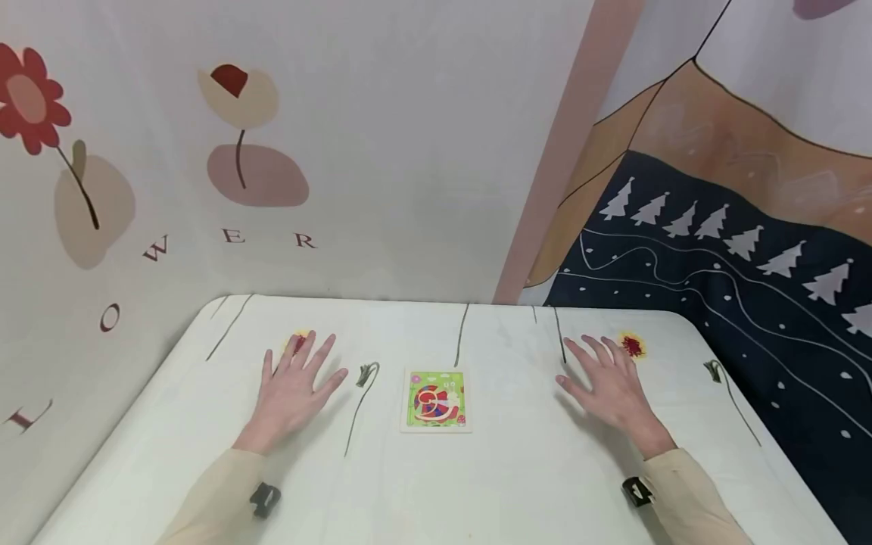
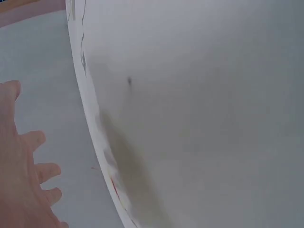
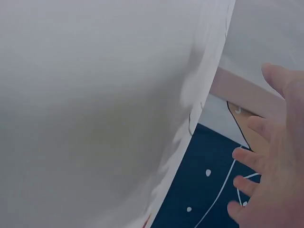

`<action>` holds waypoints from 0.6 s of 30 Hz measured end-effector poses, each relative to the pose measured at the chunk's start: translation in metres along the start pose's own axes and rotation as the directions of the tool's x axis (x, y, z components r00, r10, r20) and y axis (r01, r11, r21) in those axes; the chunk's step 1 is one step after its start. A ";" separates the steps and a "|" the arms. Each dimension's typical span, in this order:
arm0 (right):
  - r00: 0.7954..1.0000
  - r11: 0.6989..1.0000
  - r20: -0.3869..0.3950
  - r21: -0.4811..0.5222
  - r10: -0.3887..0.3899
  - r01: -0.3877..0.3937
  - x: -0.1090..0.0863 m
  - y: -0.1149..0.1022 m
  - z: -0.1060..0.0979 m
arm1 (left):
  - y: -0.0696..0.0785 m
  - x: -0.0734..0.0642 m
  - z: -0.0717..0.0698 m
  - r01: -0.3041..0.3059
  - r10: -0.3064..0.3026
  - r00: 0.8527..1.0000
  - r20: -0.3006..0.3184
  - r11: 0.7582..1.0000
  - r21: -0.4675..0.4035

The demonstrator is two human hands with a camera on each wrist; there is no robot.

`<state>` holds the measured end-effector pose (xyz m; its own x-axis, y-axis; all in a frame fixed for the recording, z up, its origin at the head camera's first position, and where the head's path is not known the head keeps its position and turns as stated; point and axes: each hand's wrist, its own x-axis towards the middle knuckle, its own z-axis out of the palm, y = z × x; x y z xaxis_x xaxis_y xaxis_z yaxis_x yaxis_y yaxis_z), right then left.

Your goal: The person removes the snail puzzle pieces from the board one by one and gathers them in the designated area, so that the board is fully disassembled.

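Observation:
A small square picture board [image 1: 437, 401] with a colourful snail on a green ground lies flat on the white table, between the two hands. To its left is my left hand [image 1: 289, 393], fingers spread and nothing in its grasp. My right hand [image 1: 608, 386] is held to the right of the board, its fingers likewise spread and holding nothing. In the wrist views, the left hand [image 2: 21, 171] and the right hand [image 3: 270, 161] appear at the outer edges, raised above the cloth. Neither touches the board.
A white cloth printed with flowers and stems covers the table [image 1: 436, 484]. Behind it hangs a pale curtain [image 1: 409, 151] with flower drawings and letters. A dark blue fabric [image 1: 749, 303] with white trees hangs along the right side.

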<state>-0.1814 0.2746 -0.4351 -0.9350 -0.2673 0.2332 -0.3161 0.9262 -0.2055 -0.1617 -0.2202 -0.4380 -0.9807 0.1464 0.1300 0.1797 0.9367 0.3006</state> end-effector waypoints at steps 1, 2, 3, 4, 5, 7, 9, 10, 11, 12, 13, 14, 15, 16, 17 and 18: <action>1.000 1.000 -0.009 0.009 -0.010 0.010 0.001 -0.001 0.001 | 0.002 0.000 0.001 -0.006 0.006 1.000 0.002 1.000 -0.006; 1.000 1.000 -0.014 0.019 -0.020 0.020 0.002 -0.002 0.002 | 0.004 -0.001 0.003 -0.013 0.013 1.000 0.003 1.000 -0.008; 1.000 0.999 -0.016 0.030 -0.027 0.027 0.002 -0.004 0.004 | 0.007 -0.002 0.004 -0.022 0.022 1.000 0.002 1.000 -0.010; 0.999 0.999 -0.018 0.040 -0.033 0.034 0.003 -0.005 0.005 | 0.009 -0.003 0.005 -0.030 0.030 1.000 0.004 0.999 -0.012; 0.999 0.998 -0.017 0.052 -0.038 0.039 0.003 -0.007 0.006 | 0.012 -0.004 0.007 -0.041 0.041 0.999 0.004 0.999 -0.015; 0.999 0.996 -0.018 0.073 -0.046 0.048 0.004 -0.011 0.007 | 0.017 -0.007 0.009 -0.064 0.064 0.998 0.001 0.998 -0.015; 0.998 0.994 -0.028 0.097 -0.052 0.055 0.007 -0.016 0.008 | 0.021 -0.008 0.012 -0.084 0.084 0.996 0.001 0.996 -0.017; 0.998 0.992 -0.036 0.107 -0.057 0.061 0.009 -0.018 0.008 | 0.023 -0.008 0.013 -0.093 0.093 0.996 -0.002 0.995 -0.024; 0.997 0.991 -0.046 0.119 -0.063 0.068 0.011 -0.021 0.008 | 0.026 -0.008 0.014 -0.101 0.101 0.995 -0.005 0.994 -0.027; 0.996 0.988 -0.056 0.135 -0.068 0.075 0.014 -0.024 0.008 | 0.028 -0.007 0.014 -0.108 0.108 0.994 -0.005 0.994 -0.035; 0.995 0.985 -0.065 0.150 -0.072 0.081 0.017 -0.027 0.008 | 0.030 -0.006 0.015 -0.114 0.114 0.993 0.000 0.993 -0.041; 0.995 0.983 -0.071 0.164 -0.076 0.087 0.020 -0.030 0.009 | 0.032 -0.006 0.015 -0.121 0.122 0.993 0.005 0.991 -0.053; 0.994 0.980 -0.076 0.176 -0.081 0.094 0.023 -0.033 0.009 | 0.035 -0.005 0.016 -0.127 0.128 0.992 0.010 0.990 -0.064; 0.993 0.978 -0.078 0.186 -0.086 0.099 0.026 -0.036 0.010 | 0.037 -0.004 0.017 -0.134 0.136 0.991 0.019 0.988 -0.072; 0.993 0.975 -0.075 0.196 -0.089 0.102 0.028 -0.039 0.010 | 0.039 -0.004 0.017 -0.139 0.142 0.989 0.033 0.987 -0.076; 0.993 0.973 -0.072 0.207 -0.090 0.103 0.030 -0.041 0.012 | 0.041 -0.004 0.018 -0.145 0.149 0.988 0.045 0.986 -0.086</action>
<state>-0.1985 0.2252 -0.4305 -0.8888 -0.3297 0.3184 -0.4371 0.8185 -0.3728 -0.1520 -0.1763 -0.4428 -0.9455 0.2982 0.1309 0.3256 0.8747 0.3589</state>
